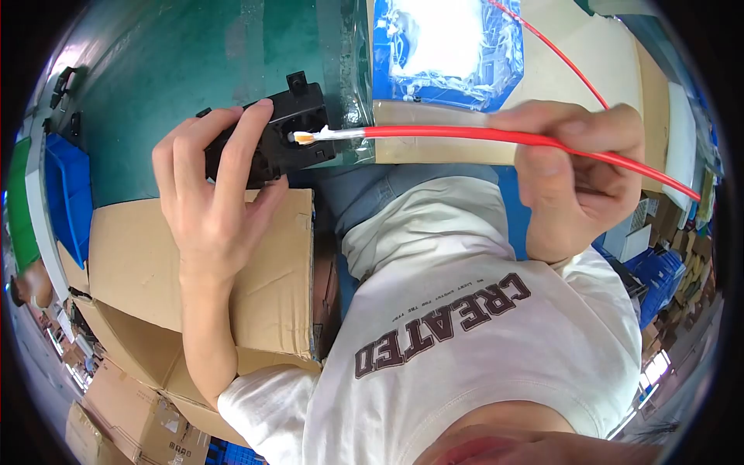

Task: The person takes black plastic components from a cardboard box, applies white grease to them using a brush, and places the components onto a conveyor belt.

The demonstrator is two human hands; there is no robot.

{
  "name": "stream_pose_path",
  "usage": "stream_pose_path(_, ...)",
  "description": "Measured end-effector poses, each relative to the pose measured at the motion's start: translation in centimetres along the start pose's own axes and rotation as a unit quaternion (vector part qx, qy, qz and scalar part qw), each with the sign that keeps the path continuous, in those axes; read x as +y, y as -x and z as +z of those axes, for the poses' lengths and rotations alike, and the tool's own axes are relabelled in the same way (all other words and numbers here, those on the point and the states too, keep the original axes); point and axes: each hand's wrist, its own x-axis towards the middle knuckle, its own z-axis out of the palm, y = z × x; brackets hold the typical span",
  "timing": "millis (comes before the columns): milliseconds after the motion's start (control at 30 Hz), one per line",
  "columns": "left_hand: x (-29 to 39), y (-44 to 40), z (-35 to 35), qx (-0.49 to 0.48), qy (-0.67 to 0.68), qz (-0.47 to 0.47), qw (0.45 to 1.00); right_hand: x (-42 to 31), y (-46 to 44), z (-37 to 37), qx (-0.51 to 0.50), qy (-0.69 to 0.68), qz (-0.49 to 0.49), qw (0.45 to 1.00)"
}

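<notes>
My left hand (213,174) grips a black plastic housing (306,105) from above, fingers spread over its top, above the green mat. Between the thumb and fingers of my right hand (581,167) is a thin brush with a long red handle (442,133). Its metal collar points left, and the bristle tip, smeared with a white paste, is over a recess in the housing; I cannot tell whether it touches. Behind the brush lies a blue tray (511,74) holding white paste, with smears on its walls.
The green work mat (155,101) has small black parts (62,85) at its far left. An open cardboard box (271,287) stands at the front left, near a blue bin (66,198). A second red rod (570,62) runs behind my right hand.
</notes>
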Motion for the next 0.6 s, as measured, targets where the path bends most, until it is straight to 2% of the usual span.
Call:
stream_pose_path(67,0.0,-0.1,0.1,-0.017,0.027,-0.031,0.999,0.4,0.3,-1.1,0.029,-0.046,-0.018,0.998)
stream_pose_path(167,-0.2,-0.3,0.3,-0.038,0.062,-0.085,0.994,1.3,0.2,-2.7,0.063,-0.042,-0.045,0.996)
stream_pose_path(233,-0.4,-0.5,0.8,-0.041,0.073,-0.116,0.99,1.3,0.3,-3.2,0.115,0.028,-0.043,0.992)
stream_pose_path(300,-1.5,-0.9,0.7,-0.036,0.064,-0.113,0.991,1.6,0.7,-3.5,0.148,0.087,-0.055,0.984)
stream_pose_path(400,-3.4,-2.4,0.2,-0.035,0.049,-0.12,0.991,1.7,1.3,-4.3,0.136,0.19,-0.076,0.969)
stream_pose_path(500,-7.8,-6.3,0.8,-0.03,-0.01,-0.074,0.997,2.0,2.1,-4.5,0.13,0.238,-0.031,0.962)
stream_pose_path(600,-13.3,-11.9,3.0,0.063,-0.107,-0.024,0.992,2.4,2.8,-4.5,0.132,0.243,-0.037,0.96)
